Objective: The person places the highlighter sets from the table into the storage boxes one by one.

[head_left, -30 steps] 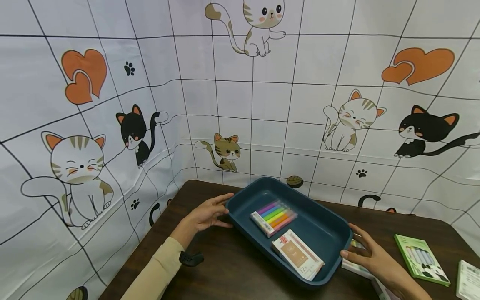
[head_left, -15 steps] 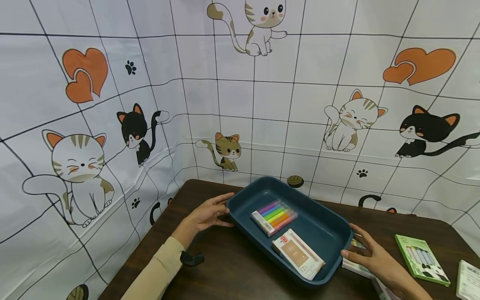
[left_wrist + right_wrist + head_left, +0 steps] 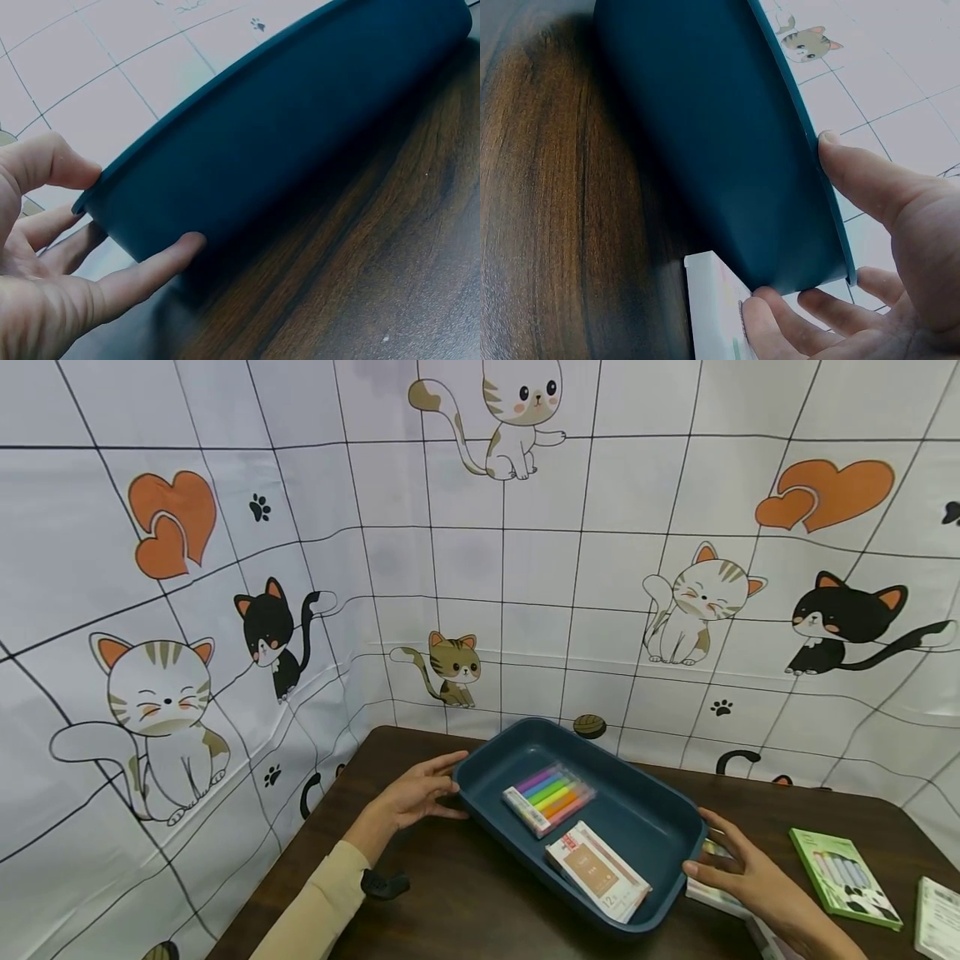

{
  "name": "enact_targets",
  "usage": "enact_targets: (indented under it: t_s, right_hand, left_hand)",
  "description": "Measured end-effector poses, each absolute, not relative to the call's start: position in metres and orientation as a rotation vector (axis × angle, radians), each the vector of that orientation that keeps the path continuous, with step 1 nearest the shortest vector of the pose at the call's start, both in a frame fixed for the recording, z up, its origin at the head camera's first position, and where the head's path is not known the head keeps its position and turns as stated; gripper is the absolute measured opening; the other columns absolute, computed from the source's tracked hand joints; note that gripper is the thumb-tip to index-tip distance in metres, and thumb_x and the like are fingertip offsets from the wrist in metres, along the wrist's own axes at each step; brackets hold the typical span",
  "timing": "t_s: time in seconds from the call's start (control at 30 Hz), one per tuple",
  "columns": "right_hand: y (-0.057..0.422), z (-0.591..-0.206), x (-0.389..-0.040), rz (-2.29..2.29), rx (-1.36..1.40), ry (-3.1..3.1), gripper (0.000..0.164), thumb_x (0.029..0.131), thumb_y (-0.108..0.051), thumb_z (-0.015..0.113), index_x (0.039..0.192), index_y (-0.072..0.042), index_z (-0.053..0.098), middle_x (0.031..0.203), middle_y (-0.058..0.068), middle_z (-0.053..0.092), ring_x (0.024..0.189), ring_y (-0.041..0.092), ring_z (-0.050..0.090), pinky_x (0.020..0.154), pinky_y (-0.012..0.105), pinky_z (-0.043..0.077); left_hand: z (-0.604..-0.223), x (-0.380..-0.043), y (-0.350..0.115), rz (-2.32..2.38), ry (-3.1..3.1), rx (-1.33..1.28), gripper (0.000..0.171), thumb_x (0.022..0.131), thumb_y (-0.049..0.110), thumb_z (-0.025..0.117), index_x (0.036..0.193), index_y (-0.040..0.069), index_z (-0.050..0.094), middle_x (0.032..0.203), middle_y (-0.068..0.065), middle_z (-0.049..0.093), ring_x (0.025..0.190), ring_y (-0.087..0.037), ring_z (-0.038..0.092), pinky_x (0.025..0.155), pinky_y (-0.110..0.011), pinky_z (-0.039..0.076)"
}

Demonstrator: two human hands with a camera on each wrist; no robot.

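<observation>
While the blue tray (image 3: 633, 817) is bearing a multicoloured pack (image 3: 550, 800), left hand (image 3: 415, 793) and right hand (image 3: 733, 862), fingers spread, are gripping its ends

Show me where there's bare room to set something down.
There is bare table between the left sleeve and the near side of the tray. Inside, its far strip is bare, behind the marker pack and white carton. Crowded: right of the tray, with the right hand, a green box and other boxes.
</observation>
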State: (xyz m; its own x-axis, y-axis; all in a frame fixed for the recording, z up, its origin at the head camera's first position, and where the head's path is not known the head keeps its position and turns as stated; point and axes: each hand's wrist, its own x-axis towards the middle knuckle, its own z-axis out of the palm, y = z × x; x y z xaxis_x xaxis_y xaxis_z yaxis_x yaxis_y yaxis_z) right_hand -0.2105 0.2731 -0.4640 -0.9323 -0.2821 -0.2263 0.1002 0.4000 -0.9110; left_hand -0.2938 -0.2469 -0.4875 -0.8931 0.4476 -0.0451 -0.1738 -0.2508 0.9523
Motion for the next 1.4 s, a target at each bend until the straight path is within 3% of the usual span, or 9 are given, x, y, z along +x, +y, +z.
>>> enact_targets:
  t_s: [0.3,0.5,0.93,1.13,1.4]
  right_hand:
    - [0.276,-0.455,-0.213,-1.512,-0.204,2.357,0.094,0.099,-0.028,0.070,0.165,-0.015,0.005,0.162,0.034,0.006,0.139,0.060,0.029,0.093,0.058,0.053]
    - [0.281,-0.447,-0.212,-1.475,-0.189,2.418,0.091,0.098,-0.031,0.070,0.164,-0.010,0.011,0.162,0.033,0.013,0.136,0.057,0.036,0.091,0.061,0.053]
    - [0.314,-0.443,-0.207,-1.344,-0.104,2.515,0.086,0.102,-0.042,0.063,0.163,-0.005,0.014,0.162,0.031,0.019,0.136,0.053,0.039,0.090,0.059,0.052]
    - [0.327,-0.449,-0.204,-1.399,-0.125,2.474,0.082,0.103,-0.033,0.062,0.161,0.000,0.014,0.161,0.032,0.020,0.133,0.049,0.045,0.092,0.059,0.052]
    - [0.337,-0.456,-0.204,-1.436,-0.113,2.431,0.084,0.103,-0.028,0.063,0.161,0.003,0.011,0.160,0.036,0.013,0.134,0.055,0.039,0.092,0.058,0.053]
  left_hand:
    - [-0.480,-0.299,-0.249,2.170,1.638,0.341,0.073,0.096,-0.008,0.057,0.161,0.008,0.029,0.155,-0.028,0.032,0.120,-0.039,0.054,0.091,-0.066,0.051]
    - [-0.473,-0.302,-0.247,2.165,1.673,0.332,0.074,0.094,-0.008,0.058,0.160,0.008,0.031,0.157,-0.026,0.033,0.126,-0.043,0.050,0.090,-0.066,0.051]
    - [-0.485,-0.303,-0.246,2.143,1.700,0.327,0.071,0.095,-0.008,0.056,0.160,0.009,0.032,0.158,-0.020,0.032,0.117,-0.037,0.056,0.090,-0.065,0.052]
    - [-0.491,-0.297,-0.249,2.146,1.702,0.336,0.072,0.095,-0.007,0.056,0.160,0.008,0.031,0.161,-0.021,0.029,0.126,-0.041,0.053,0.090,-0.064,0.052]
    - [-0.494,-0.296,-0.249,2.162,1.680,0.356,0.070,0.097,-0.007,0.056,0.160,0.007,0.031,0.161,-0.022,0.026,0.112,-0.034,0.058,0.090,-0.066,0.051]
